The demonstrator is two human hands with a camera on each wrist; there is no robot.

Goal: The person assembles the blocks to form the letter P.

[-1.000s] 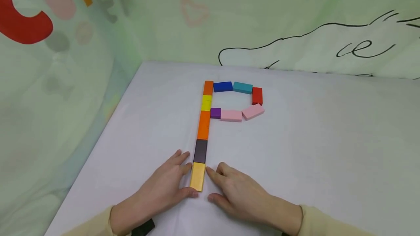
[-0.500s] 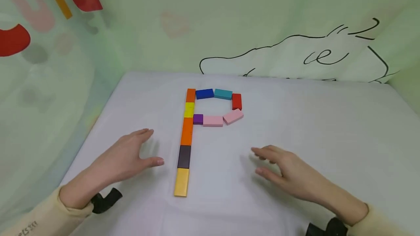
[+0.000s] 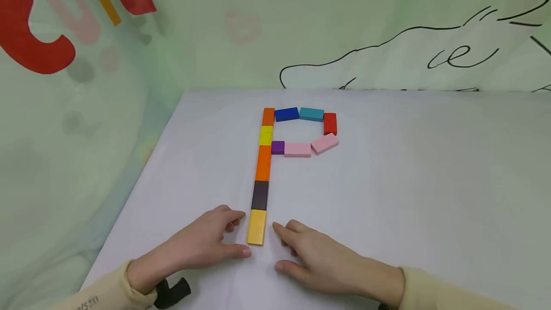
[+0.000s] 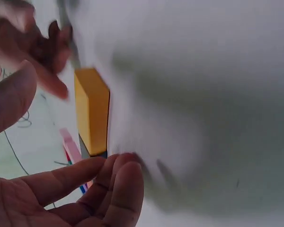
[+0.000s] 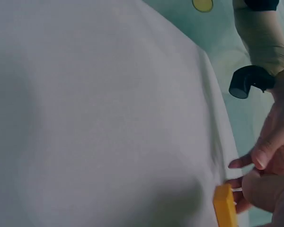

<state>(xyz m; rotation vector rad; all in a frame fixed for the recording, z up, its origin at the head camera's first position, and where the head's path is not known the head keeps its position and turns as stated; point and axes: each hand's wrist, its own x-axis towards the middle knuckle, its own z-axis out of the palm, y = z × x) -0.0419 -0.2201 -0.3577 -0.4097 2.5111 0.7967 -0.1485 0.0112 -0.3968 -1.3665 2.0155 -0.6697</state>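
Note:
Coloured blocks form a letter P on the white table. A yellow-orange block (image 3: 257,227) ends its stem at the near side, below a dark grey block (image 3: 260,195). My left hand (image 3: 200,243) hovers just left of that end block, thumb and fingers spread apart. On the other side my right hand (image 3: 320,257) points its index finger at the block across a small gap. Neither hand holds anything. In the left wrist view the same yellow-orange block (image 4: 98,113) stands near the left fingertips (image 4: 125,184); the right wrist view catches only part of the yellow-orange block (image 5: 225,205).
Orange (image 3: 263,162) and yellow (image 3: 266,135) blocks continue the stem. Blue (image 3: 287,114), teal (image 3: 312,114), red (image 3: 330,123), pink (image 3: 298,150) and purple (image 3: 278,147) blocks shape the loop. A decorated cloth (image 3: 193,27) hangs behind the white table (image 3: 409,181).
Both hands were at the end block, drew apart to either side, and now have come back close to it. The blocks keep their arrangement while the head view shifts.

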